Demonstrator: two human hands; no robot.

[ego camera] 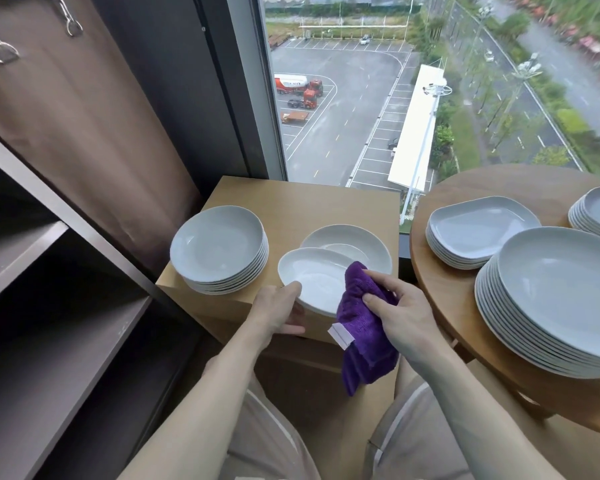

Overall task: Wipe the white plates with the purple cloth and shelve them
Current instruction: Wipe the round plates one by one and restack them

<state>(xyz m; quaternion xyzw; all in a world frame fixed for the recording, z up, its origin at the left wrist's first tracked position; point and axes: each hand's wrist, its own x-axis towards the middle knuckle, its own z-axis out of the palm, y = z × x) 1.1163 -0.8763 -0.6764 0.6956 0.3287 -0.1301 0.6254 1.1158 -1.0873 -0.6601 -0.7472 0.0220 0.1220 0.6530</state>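
both hands are busy in the head view: the left hand (278,306) has its grip clenched on the near rim of a white plate (314,278), thumb on top and fingers under, holding it tilted just above the small wooden bench (291,199). the right hand (400,311) grips the bunched purple cloth (361,327), pressed to the plate's right edge. wiping looks to be the step in hand. another plate (350,245) lies behind; a stack (219,249) sits left. next, probably, sweep the whole plate, then carry it left to the dark shelf (59,327).
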